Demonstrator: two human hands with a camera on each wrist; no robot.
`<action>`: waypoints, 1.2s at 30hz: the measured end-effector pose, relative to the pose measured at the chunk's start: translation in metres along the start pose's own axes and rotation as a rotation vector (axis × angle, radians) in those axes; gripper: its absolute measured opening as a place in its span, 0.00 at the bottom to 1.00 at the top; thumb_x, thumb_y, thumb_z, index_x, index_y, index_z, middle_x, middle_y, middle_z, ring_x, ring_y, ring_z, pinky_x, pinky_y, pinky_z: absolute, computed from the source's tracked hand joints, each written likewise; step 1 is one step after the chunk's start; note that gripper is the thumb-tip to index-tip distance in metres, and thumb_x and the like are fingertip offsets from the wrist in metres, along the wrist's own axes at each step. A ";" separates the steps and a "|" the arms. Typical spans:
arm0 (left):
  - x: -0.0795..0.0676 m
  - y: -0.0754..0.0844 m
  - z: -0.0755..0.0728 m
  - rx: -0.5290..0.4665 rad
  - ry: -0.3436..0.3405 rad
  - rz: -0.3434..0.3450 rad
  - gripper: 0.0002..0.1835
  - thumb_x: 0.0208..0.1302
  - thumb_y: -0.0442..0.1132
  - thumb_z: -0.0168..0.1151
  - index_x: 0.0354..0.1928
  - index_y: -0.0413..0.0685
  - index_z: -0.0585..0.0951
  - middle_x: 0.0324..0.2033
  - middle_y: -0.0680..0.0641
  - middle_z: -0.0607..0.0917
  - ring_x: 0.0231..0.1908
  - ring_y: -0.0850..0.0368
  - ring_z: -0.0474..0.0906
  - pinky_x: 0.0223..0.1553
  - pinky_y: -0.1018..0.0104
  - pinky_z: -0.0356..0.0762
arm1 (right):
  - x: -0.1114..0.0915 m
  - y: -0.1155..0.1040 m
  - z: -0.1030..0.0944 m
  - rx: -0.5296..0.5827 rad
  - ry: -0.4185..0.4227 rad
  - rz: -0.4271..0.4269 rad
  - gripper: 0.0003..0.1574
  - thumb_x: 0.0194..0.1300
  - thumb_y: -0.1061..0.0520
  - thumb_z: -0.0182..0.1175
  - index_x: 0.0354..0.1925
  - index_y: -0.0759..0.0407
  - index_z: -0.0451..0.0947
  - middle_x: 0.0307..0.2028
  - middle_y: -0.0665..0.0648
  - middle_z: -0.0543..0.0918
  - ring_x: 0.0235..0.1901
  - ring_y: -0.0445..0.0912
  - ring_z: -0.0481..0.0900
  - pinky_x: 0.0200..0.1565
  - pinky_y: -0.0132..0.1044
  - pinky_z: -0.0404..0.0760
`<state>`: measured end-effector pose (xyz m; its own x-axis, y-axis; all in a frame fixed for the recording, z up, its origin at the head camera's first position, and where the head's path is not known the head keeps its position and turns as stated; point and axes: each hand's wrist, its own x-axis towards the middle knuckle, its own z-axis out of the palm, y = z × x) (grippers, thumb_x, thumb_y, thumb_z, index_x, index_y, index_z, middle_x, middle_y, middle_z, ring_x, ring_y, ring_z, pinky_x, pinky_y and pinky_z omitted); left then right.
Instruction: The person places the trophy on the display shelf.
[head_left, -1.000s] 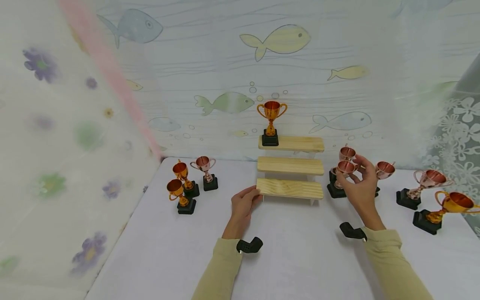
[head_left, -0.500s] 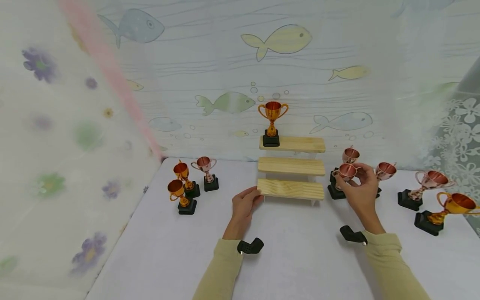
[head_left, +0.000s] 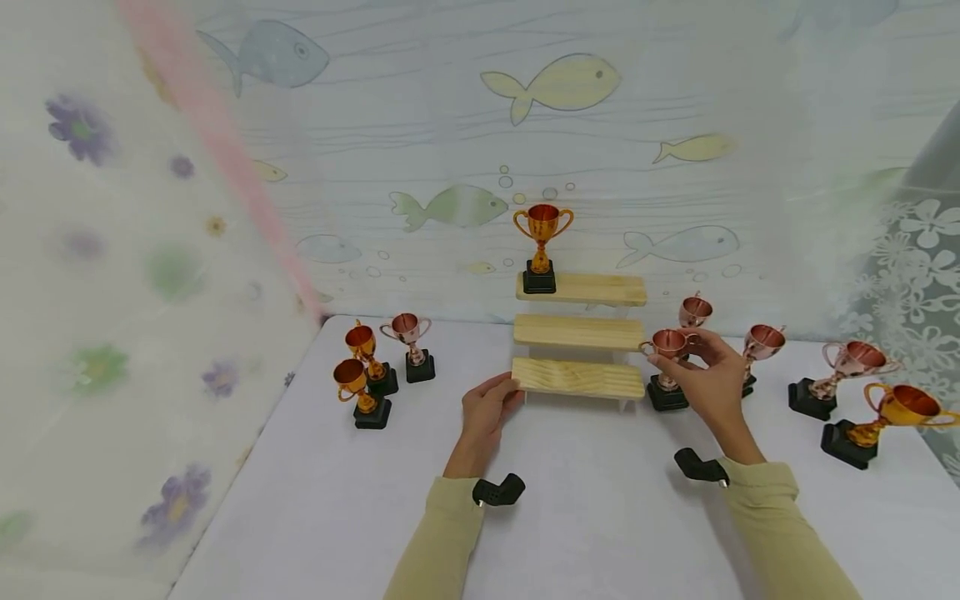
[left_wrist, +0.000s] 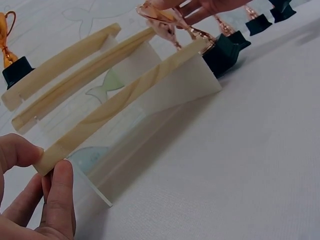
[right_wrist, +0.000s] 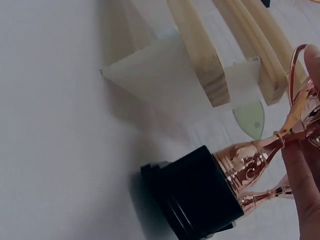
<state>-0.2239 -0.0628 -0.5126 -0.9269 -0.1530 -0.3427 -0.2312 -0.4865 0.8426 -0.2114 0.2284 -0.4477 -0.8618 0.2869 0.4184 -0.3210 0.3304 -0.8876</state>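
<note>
My left hand point(head_left: 483, 412) pinches the left end of the lowest step of a three-step wooden display stand point(head_left: 577, 377); in the left wrist view, the thumb lies on top of the board and fingers beneath. Right of the stand, my right hand point(head_left: 716, 383) holds a rose-gold trophy cup point(head_left: 667, 343) by its bowl, near one handle. Its black base point(right_wrist: 200, 195) is close to the tabletop beside the stand's right end; whether it touches I cannot tell. A gold trophy point(head_left: 542, 223) stands upright at the left of the top step.
Another rose-gold trophy point(head_left: 695, 312) stands behind the held one. Further right are two rose-gold trophies point(head_left: 765, 342) and a gold trophy point(head_left: 903, 407). At left stand two gold trophies point(head_left: 362, 387) and a rose-gold trophy point(head_left: 407, 329). A fish-printed curtain point(head_left: 450, 125) hangs behind the white table point(head_left: 585, 500).
My right hand has moved left with the rose-gold trophy, bringing it closer to the stand and away from the trophy behind. My left hand keeps its hold on the lowest step.
</note>
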 end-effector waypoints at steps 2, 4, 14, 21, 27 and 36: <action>0.000 0.001 0.001 -0.001 -0.001 -0.006 0.17 0.63 0.24 0.63 0.54 0.24 0.80 0.41 0.39 0.85 0.36 0.58 0.85 0.42 0.69 0.87 | -0.001 0.000 0.000 0.009 -0.003 0.021 0.31 0.48 0.74 0.76 0.52 0.75 0.80 0.34 0.37 0.83 0.35 0.31 0.81 0.37 0.18 0.82; 0.001 0.001 0.001 -0.002 0.002 -0.008 0.17 0.63 0.24 0.64 0.54 0.25 0.81 0.42 0.38 0.85 0.36 0.58 0.85 0.43 0.69 0.87 | -0.001 0.004 0.001 0.031 -0.009 0.042 0.31 0.47 0.75 0.76 0.53 0.74 0.81 0.31 0.38 0.83 0.34 0.32 0.81 0.36 0.18 0.83; 0.002 0.000 -0.001 0.000 -0.003 -0.013 0.18 0.64 0.25 0.64 0.55 0.26 0.80 0.43 0.38 0.85 0.37 0.58 0.85 0.43 0.69 0.87 | -0.002 0.023 -0.006 0.075 -0.057 0.042 0.33 0.44 0.77 0.77 0.51 0.72 0.82 0.34 0.39 0.86 0.35 0.33 0.84 0.38 0.22 0.85; 0.002 0.000 0.000 0.002 -0.006 -0.024 0.18 0.64 0.25 0.64 0.56 0.26 0.80 0.42 0.39 0.85 0.37 0.58 0.85 0.43 0.69 0.87 | -0.004 -0.002 -0.015 0.067 -0.125 0.009 0.31 0.47 0.76 0.76 0.52 0.70 0.80 0.39 0.38 0.85 0.39 0.33 0.83 0.39 0.23 0.85; 0.002 0.000 0.001 -0.012 -0.007 -0.023 0.18 0.64 0.24 0.64 0.55 0.25 0.80 0.41 0.39 0.85 0.36 0.58 0.84 0.41 0.70 0.87 | 0.001 -0.028 -0.018 0.122 -0.114 -0.064 0.35 0.45 0.79 0.75 0.54 0.70 0.81 0.40 0.43 0.87 0.37 0.35 0.84 0.38 0.25 0.86; 0.003 -0.001 -0.001 -0.014 0.002 -0.026 0.18 0.63 0.24 0.64 0.55 0.26 0.80 0.40 0.40 0.85 0.36 0.58 0.84 0.40 0.70 0.87 | 0.009 -0.046 -0.009 0.180 -0.138 -0.109 0.35 0.46 0.81 0.72 0.56 0.72 0.79 0.45 0.49 0.83 0.38 0.37 0.82 0.41 0.24 0.86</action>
<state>-0.2266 -0.0632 -0.5152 -0.9200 -0.1422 -0.3651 -0.2507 -0.5024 0.8275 -0.2006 0.2243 -0.4017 -0.8595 0.1290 0.4945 -0.4693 0.1839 -0.8637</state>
